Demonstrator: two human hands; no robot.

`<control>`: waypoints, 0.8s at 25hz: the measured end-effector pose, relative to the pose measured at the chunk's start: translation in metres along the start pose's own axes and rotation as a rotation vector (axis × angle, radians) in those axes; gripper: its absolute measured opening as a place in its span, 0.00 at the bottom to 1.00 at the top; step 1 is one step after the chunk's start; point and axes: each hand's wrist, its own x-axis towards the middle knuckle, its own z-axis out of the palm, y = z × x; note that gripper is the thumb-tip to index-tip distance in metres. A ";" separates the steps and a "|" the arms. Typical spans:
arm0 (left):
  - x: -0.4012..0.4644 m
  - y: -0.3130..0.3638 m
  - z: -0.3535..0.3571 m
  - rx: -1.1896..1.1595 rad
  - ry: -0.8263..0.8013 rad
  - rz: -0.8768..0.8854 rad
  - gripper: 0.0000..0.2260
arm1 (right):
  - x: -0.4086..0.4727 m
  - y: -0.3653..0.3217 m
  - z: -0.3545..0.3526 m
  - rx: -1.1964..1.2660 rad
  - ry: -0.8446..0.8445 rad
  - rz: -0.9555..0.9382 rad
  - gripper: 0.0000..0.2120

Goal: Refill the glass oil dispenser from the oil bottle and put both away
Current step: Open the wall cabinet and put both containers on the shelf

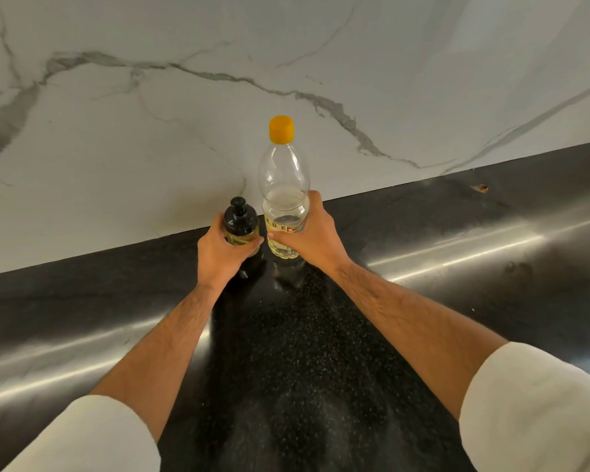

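A small glass oil dispenser [240,223] with a black pump top stands on the black countertop close to the marble wall. My left hand [218,255] is wrapped around its lower body, where yellowish oil shows. Right beside it stands a tall clear plastic oil bottle [283,178] with an orange cap screwed on and a little pale oil in its lower part. My right hand [312,233] grips the bottle around its labelled lower half. Both containers are upright, side by side, nearly touching.
The black speckled countertop [297,352] is glossy with light streaks and runs left and right. A white marble backsplash [150,131] with grey veins rises directly behind the two containers. A small orange speck [483,188] lies at the far right.
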 end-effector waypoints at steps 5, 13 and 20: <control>-0.027 0.015 -0.004 -0.011 -0.037 0.056 0.29 | -0.032 -0.002 -0.020 -0.021 0.008 -0.001 0.43; -0.118 0.056 -0.034 -0.043 -0.040 0.043 0.25 | -0.115 -0.032 -0.063 -0.074 -0.023 -0.066 0.40; -0.244 0.116 -0.062 0.005 0.094 0.050 0.24 | -0.210 -0.057 -0.102 -0.094 -0.127 -0.190 0.41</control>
